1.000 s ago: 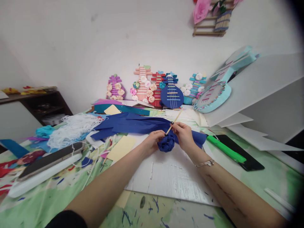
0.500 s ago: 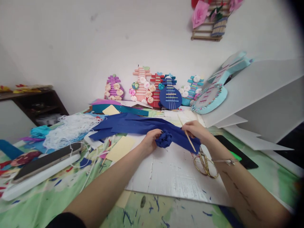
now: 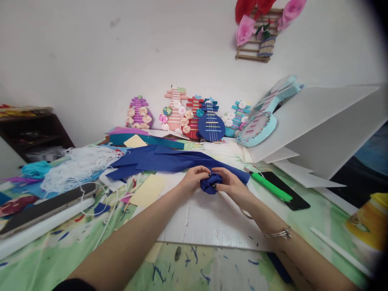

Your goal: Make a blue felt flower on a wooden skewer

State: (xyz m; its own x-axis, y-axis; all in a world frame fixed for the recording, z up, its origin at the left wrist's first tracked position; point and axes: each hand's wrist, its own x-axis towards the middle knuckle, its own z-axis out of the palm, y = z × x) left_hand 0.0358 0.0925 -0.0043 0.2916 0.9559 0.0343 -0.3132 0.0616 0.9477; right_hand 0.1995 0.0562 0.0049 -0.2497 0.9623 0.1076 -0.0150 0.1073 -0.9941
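A dark blue paper flower (image 3: 208,185) is held between both hands above a white foam board (image 3: 203,226). My left hand (image 3: 194,178) grips its left side with thumb and fingers. From the right, my right hand (image 3: 230,184) curves round the flower, its fingertips pressing the petals. Behind the hands lie long strips of blue crepe paper (image 3: 169,157). Under my right wrist a bit of the gold scissors (image 3: 246,213) shows; the rest is hidden.
White string (image 3: 81,165) and a phone (image 3: 45,208) lie at left. A green cutter (image 3: 271,187) rests by a black slab (image 3: 287,194) at right. Decorated model lutes (image 3: 211,126) lean on the wall. A yellow cup (image 3: 368,222) stands far right.
My right hand has come left to the flower, and the thin stick it held is out of sight. The view has turned slightly right.
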